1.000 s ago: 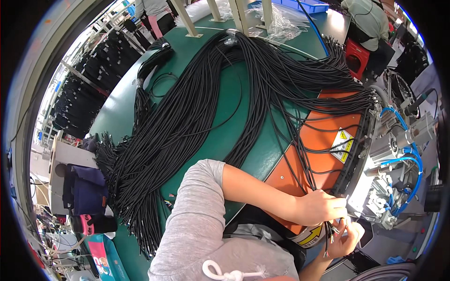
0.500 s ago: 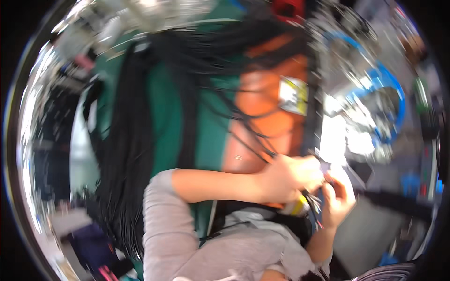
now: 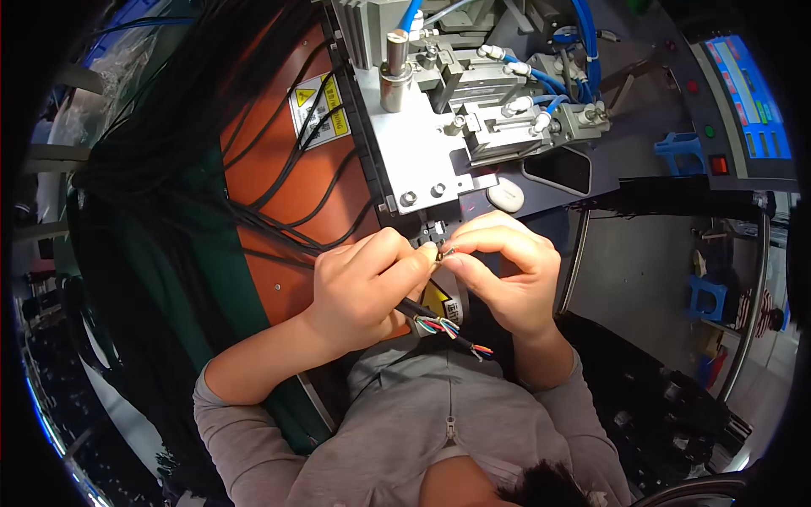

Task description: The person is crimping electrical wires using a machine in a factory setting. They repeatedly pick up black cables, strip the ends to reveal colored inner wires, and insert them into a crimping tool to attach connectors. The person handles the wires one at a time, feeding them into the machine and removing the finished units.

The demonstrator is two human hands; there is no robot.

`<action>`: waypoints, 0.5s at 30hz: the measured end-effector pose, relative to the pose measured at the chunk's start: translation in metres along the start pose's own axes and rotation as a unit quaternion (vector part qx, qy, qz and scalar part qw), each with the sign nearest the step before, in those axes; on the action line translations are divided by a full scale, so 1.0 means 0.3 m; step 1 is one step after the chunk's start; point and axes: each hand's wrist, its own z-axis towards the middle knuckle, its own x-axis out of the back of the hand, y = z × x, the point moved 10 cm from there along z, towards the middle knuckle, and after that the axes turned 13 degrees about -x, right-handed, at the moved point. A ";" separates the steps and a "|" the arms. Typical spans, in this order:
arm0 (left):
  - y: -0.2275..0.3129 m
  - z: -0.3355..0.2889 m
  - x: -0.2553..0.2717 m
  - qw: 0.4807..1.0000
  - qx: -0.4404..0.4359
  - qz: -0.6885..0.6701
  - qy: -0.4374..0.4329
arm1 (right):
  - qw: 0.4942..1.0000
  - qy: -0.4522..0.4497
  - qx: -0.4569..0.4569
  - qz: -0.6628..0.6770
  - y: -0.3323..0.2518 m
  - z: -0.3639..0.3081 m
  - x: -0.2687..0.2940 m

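My left hand [image 3: 363, 287] is closed round several black cables [image 3: 287, 226] that run in from the left. Below its fingers, stripped cable ends [image 3: 411, 308] stick out, with thin red, white, blue and green wires [image 3: 438, 324] fanned from them. Thumb and forefinger of my left hand meet the fingertips of my right hand [image 3: 511, 275]. The right hand pinches small coloured wire ends [image 3: 448, 252] at this meeting point; the fingertips partly hide them. Just beyond the fingertips sits a small dark fixture [image 3: 431, 231] at the machine's front edge.
A metal machine with a silver plate [image 3: 405, 144], cylinders and blue air tubes [image 3: 587, 42] stands ahead. A large heap of black cables [image 3: 160, 152] covers the left side. Right of the plate lie a white oval case [image 3: 504, 195] and a phone-like object [image 3: 559, 171]. A lit screen [image 3: 748, 93] stands far right.
The view has swung right and become sharp, so the machine now fills the top middle. Both hands stay close together; the coloured wires now show clearly below the left hand.
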 end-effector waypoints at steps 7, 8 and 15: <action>-0.018 -0.002 -0.002 0.999 0.024 -0.027 0.016 | 0.957 0.100 0.220 -0.158 -0.093 -0.064 -0.015; -0.018 -0.004 -0.003 0.999 0.024 -0.031 0.018 | 0.961 0.094 0.214 -0.149 -0.088 -0.059 -0.013; -0.022 -0.004 -0.004 0.998 0.038 -0.040 0.019 | 0.961 0.086 0.230 -0.129 -0.089 -0.048 -0.015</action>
